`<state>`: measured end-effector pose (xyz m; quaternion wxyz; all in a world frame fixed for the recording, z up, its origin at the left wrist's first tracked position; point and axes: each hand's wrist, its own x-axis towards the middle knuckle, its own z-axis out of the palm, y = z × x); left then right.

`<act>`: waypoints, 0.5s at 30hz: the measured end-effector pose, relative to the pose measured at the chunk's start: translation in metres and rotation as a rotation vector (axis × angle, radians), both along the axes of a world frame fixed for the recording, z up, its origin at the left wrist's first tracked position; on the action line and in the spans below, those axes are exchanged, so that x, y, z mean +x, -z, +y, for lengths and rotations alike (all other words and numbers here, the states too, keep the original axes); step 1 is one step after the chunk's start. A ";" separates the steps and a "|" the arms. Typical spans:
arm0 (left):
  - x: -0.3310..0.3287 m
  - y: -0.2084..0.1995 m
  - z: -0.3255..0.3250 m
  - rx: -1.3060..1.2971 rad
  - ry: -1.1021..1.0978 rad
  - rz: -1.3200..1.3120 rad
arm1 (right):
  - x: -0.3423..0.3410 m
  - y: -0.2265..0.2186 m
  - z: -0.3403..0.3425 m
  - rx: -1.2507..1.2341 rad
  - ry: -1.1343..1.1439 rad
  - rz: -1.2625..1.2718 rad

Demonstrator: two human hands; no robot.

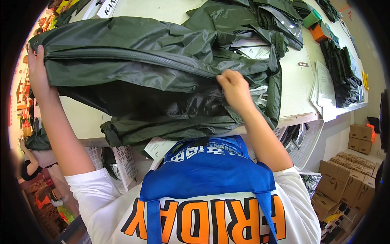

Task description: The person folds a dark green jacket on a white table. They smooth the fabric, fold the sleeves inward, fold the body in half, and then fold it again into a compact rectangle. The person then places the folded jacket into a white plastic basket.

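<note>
A dark green raincoat [130, 36] with a shiny, crinkled surface lies stretched across the table in front of me. Its long zipper [134, 56] runs from the left end toward the middle. At the far left my left hand [40, 75] grips the coat's end by a snap button, thumb on top, the other fingers mostly hidden behind the fabric. My right hand [235, 86] is closed in a pinch at the zipper's right end; any zipper pull is hidden by the fingers. Below the zipper the coat gapes, showing its black inside [134, 97].
Folded dark green garments [280, 18] lie at the back, with an orange box [319, 32] beside them. Paper sheets [323, 91] and a dark folded stack [343, 73] sit on the right. White baskets [125, 164] stand under the table edge; cardboard boxes [333, 179] are piled at lower right.
</note>
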<state>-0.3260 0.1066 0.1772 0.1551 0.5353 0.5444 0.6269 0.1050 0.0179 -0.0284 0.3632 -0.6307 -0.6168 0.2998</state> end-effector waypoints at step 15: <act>-0.098 0.115 0.008 -0.299 -0.023 0.291 | 0.158 0.017 -0.072 -0.296 0.231 -0.352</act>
